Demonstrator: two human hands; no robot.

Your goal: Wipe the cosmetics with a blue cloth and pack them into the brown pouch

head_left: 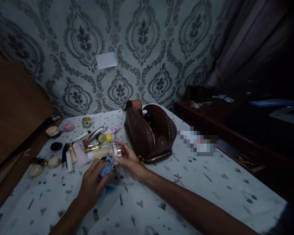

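My left hand is closed on a blue cloth and presses it against a small clear bottle with a pale cap. My right hand grips that bottle from the right, just above the patterned white sheet. Directly to the right of both hands stands an open brown leather toiletry bag with a dark-capped bottle sticking out of it.
Several cosmetics lie left of the hands: tubes, small round jars, a pink compact and lipsticks. A wooden panel rises at the left. A dark wooden cabinet runs along the right. Patterned wallpaper covers the wall behind.
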